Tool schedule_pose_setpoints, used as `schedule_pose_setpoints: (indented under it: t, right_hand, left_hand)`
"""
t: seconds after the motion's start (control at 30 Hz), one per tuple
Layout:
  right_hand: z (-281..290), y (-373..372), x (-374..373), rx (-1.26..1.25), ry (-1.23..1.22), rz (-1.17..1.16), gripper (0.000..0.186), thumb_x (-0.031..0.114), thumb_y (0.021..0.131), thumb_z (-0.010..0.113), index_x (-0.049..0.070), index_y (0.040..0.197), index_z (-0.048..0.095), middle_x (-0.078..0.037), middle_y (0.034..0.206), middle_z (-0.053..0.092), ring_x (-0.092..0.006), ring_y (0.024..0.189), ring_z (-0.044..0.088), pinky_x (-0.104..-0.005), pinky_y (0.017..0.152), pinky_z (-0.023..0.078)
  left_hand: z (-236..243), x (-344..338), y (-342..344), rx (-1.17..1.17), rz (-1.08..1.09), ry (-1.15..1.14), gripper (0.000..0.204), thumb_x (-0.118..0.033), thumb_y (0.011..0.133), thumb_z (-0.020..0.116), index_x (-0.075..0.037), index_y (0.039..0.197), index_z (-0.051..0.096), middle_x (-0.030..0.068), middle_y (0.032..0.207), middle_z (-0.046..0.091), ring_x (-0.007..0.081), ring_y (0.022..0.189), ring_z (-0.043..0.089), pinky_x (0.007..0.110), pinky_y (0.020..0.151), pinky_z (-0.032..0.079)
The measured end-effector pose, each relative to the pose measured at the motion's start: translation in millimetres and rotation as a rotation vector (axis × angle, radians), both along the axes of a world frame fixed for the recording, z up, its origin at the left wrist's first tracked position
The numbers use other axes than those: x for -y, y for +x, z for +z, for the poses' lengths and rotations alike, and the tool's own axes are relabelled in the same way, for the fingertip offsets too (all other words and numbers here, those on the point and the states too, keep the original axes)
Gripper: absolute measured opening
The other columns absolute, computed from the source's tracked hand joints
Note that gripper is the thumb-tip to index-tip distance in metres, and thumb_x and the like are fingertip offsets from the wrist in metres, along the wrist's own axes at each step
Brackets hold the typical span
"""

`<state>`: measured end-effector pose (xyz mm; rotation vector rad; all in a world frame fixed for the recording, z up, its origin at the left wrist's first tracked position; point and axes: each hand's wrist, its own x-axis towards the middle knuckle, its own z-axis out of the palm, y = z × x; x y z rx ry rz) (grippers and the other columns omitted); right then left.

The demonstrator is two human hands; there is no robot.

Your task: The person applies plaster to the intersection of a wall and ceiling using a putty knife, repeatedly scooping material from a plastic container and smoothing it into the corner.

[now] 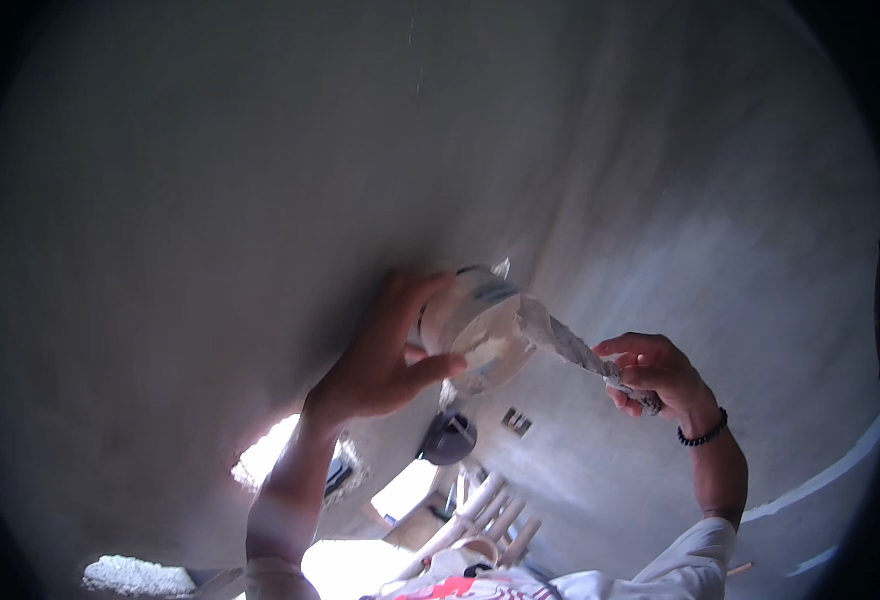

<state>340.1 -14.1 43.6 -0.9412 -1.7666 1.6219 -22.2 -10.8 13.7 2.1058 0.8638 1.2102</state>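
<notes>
Two things fill my grip, under a broad grey plastered ceiling (460,130) that takes up nearly the whole view. Largest of what I hold is the small white tub (475,330), raised near the centre against that surface; my left hand (380,365) wraps it from the left, thumb across its rim. It looks light but smeared, so I judge it slippery and hold it around the body. Smaller is the putty knife (572,348), its blade crusted with filler and reaching into the tub's mouth. My right hand (660,378) closes around its handle at the right. The blade seems stiff; the handle is the place to grasp.
</notes>
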Motion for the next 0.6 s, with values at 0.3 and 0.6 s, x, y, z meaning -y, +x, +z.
schedule_pose_setpoints:
  t: [0.3, 0.6]
  right_hand:
    - [141.7, -29.9, -22.7, 0.074, 0.595, -0.332, 0.043, 0.007, 0.085, 0.067, 0.005, 0.126, 0.051, -0.004, 0.076, 0.059, -0.0074, 0.050, 0.049, -0.0227, 0.044, 0.041]
    - [313.7, -22.5, -96.4, 0.874, 1.798, -0.715, 0.029, 0.016, 0.093, 0.058, 0.007, 0.120, 0.058, -0.015, 0.086, 0.064, -0.0286, 0.077, 0.062, -0.0388, 0.073, 0.048]
  left_hand:
    - [-2.6, -16.1, -3.2, 0.057, -0.075, 0.050, 0.076, -0.026, 0.081, 0.076, -0.007, 0.141, 0.034, 0.0153, 0.128, 0.036, 0.0303, 0.120, 0.046, 0.041, 0.086, 0.059]
    - [-7.9, -12.5, -6.0, 0.077, -0.121, 0.050, 0.077, -0.029, 0.083, 0.075, -0.002, 0.141, 0.033, 0.0172, 0.125, 0.036, 0.0307, 0.116, 0.048, 0.042, 0.087, 0.058]
